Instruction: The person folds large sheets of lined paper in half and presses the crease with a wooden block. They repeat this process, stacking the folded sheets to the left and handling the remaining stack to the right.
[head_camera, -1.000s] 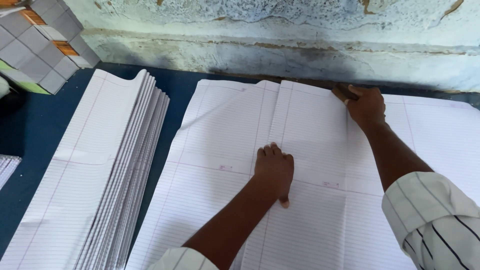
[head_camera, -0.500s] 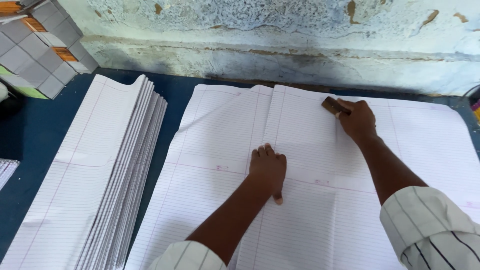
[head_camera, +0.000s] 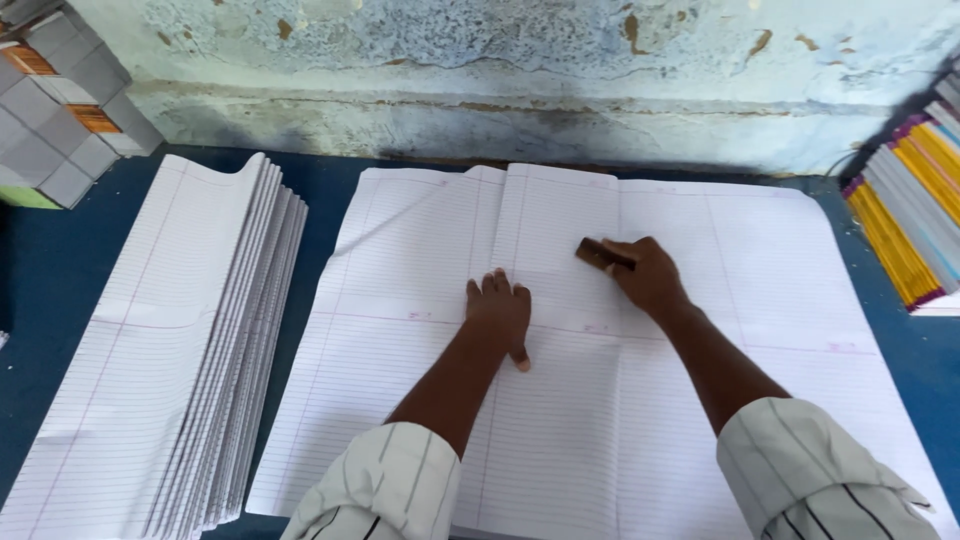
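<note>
Brown block (head_camera: 603, 254) under right hand (head_camera: 648, 277), on ruled paper (head_camera: 420, 250).

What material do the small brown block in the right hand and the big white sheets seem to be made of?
Brown block: probably wood, matte, with a dull brown colour; too small to be sure. White sheets: thin ruled paper, matte, with fold creases and a curled edge.
</note>
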